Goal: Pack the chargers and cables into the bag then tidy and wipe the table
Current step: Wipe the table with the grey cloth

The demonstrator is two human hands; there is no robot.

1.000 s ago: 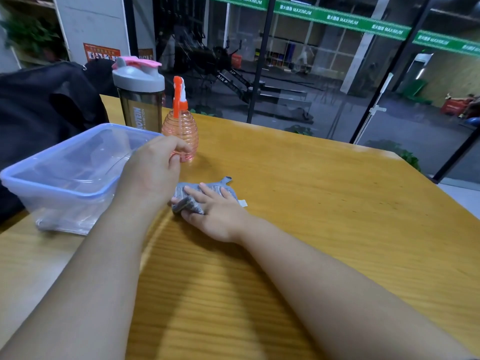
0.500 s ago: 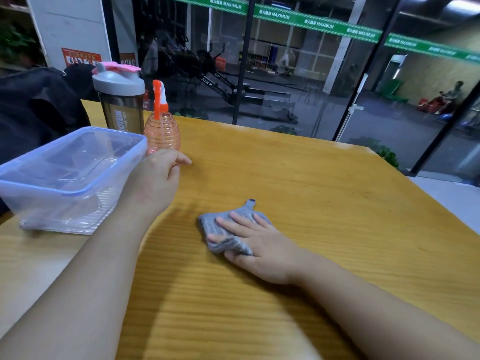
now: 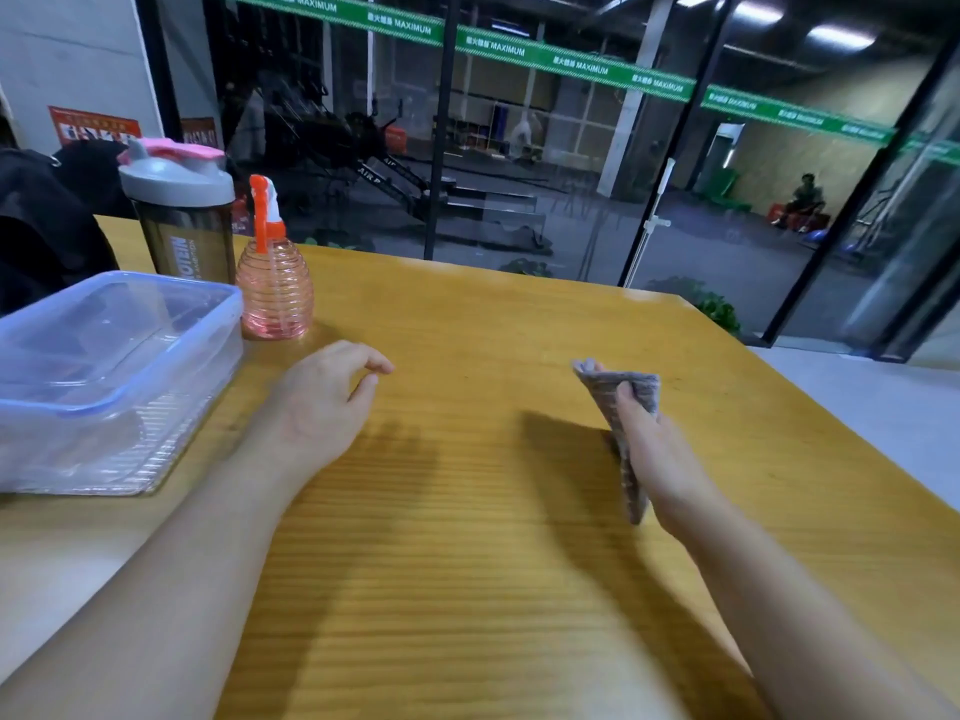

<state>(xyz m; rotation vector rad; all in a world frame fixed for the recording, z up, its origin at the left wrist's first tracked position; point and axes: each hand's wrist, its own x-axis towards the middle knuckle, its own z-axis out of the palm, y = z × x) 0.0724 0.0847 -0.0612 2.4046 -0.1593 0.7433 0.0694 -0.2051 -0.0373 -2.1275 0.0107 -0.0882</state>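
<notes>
My right hand (image 3: 652, 454) grips a grey cloth (image 3: 621, 407) and holds it lifted just above the wooden table (image 3: 467, 511), right of centre. The cloth hangs folded, one end pointing up and the other trailing down past my wrist. My left hand (image 3: 322, 402) rests on the table left of centre, fingers loosely curled and holding nothing. It lies just in front of the pink spray bottle (image 3: 274, 283). A black bag (image 3: 47, 226) sits at the far left edge, mostly out of view. No chargers or cables show.
A clear plastic box (image 3: 104, 376) with a blue rim stands on the left of the table. Behind it stands a dark shaker bottle (image 3: 179, 215) with a grey and pink lid. Glass walls run behind the table's far edge.
My right hand has slid the cloth to the right across the table and lifted it off the surface. My left hand has stayed near the spray bottle.
</notes>
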